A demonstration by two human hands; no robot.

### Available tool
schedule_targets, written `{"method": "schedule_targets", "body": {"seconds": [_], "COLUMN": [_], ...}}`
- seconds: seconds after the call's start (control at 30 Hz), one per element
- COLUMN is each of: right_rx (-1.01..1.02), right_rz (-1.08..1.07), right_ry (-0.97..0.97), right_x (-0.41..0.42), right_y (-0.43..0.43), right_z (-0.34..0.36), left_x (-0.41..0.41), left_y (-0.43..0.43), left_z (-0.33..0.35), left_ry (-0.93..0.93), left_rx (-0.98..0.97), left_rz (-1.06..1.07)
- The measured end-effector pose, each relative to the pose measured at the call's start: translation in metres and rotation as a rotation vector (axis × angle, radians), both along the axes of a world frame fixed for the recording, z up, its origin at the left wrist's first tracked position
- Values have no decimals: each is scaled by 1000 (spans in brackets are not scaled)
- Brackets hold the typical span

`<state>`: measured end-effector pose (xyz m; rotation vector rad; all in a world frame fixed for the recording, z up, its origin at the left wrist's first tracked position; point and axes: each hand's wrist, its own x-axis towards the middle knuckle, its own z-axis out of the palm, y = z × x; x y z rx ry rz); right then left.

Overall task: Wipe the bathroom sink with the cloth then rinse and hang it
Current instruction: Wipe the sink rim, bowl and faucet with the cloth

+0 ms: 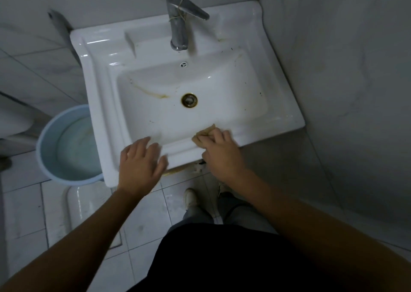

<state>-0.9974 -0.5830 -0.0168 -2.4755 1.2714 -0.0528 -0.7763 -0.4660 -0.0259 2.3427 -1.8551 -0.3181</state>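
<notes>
**Black top [222,258] nearest the lens, both bare forearms out to the sink's near rim**

Right hand [219,151]: fingers curled over the cloth [205,134], bunching it against the near inner edge of the basin. Back of the hand faces up. Cloth is tan, soft and crumpled. Most of it is under the fingers, with a small peak poking out on the far side and a bit to the left of the knuckles.

Left hand [140,160]: fingers spread and relaxed, holding nothing, palm down over the near rim, left of the cloth and well apart from it. Fingertips are blurred, so I can't tell if they touch the ceramic.

Sink [95,114]: white glossy ceramic, rectangular, with rounded basin corners and a raised ledge round the edge. Drain [189,100] is a round metal ring, tarnished brown, at mid-basin, far of the cloth. A brown streak [151,91] runs left of the drain, and there are dark specks on the right slope. Overflow hole [183,64] sits in the far wall.

Faucet [178,25]: dull chrome column on the far deck, flat lever pointing right, tan cord wound round the lever and body.

Bucket [44,136]: pale blue plastic, round, on the floor, partly tucked under the sink's left side, with liquid inside.

Pale shoe [190,197] on light square floor tiles [26,214], below the near rim. Grey wall [355,69] to the right.
</notes>
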Motion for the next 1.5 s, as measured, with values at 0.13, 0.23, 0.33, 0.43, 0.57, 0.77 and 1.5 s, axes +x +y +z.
{"method": "schedule_targets", "body": {"seconds": [0.13,0.23,0.33,0.43,0.57,0.77,1.5], "right_rx": [6,-7,-60,-53,-54,-7,38], "right_rz": [82,-6,-141,-112,-106,23,576], "right_ry": [-13,26,91,161,201,158,-130], "right_x": [-4,-39,-84,-103,-81,-24,201], "right_y": [-4,-29,-56,-66,-51,-10,31], "right_z": [8,13,15,14,14,9,-17], "left_x": [25,25,25,26,26,27,60], "left_y": [26,25,24,25,25,26,85], "left_z": [-11,-16,-17,-19,-19,-21,-7], "left_ry": [-19,-24,-24,-36,-44,-50,30], "left_rx": [13,18,14,8,1,-17,-131], "left_rz": [-14,-3,-4,-9,-5,-11,480]}}
